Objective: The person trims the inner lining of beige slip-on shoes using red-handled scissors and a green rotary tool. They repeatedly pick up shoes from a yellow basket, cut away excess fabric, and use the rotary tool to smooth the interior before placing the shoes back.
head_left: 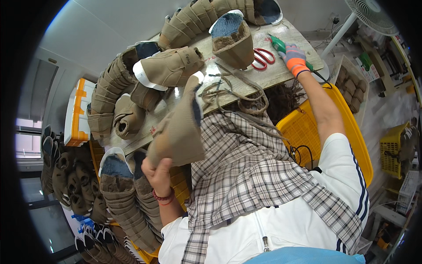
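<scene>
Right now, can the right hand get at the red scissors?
Looks like yes: the right hand is close by, and the scissors' handles lie uncovered. It's on the green tool, though, so it would probably have to leave that first.

Holding a boot point(180, 132) in the bare left hand point(158, 175), white tip point(199, 77) outward; grasping a green tool point(277, 43) in the gloved right hand point(293, 57) over the surface point(292, 31), near red scissors point(263, 60); with cord point(265, 100) at the near edge, stacked boots point(189, 28) beyond; with a yellow crate point(358, 141) below.
</scene>
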Motion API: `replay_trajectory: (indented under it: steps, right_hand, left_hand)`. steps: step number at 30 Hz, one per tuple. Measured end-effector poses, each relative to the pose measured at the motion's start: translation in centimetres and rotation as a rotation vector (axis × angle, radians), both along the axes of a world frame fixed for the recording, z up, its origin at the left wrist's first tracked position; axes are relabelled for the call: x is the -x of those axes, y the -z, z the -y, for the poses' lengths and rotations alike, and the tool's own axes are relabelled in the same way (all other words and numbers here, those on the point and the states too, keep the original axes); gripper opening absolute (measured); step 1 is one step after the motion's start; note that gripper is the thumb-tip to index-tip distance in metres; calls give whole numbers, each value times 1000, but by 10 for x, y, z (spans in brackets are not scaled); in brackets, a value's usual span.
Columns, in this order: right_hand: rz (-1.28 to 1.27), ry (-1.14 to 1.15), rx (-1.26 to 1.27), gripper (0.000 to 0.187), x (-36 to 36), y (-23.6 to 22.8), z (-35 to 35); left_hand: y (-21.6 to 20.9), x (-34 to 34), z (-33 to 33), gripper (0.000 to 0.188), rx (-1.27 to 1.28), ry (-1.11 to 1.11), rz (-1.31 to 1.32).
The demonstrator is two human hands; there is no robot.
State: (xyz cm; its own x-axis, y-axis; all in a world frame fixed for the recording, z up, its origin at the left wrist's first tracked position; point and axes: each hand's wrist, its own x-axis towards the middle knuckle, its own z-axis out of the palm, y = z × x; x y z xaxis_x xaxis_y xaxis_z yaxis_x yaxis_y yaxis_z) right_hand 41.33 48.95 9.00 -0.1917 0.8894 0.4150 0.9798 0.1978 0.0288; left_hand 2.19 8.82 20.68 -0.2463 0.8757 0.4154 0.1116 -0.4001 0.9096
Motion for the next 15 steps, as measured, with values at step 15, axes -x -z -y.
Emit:
replay_trajectory:
  steps: [15]
  right_hand:
    - [49, 63, 341, 45, 68, 12, 38]
  left_hand:
    - [3, 24, -35, 27, 164, 394, 115]
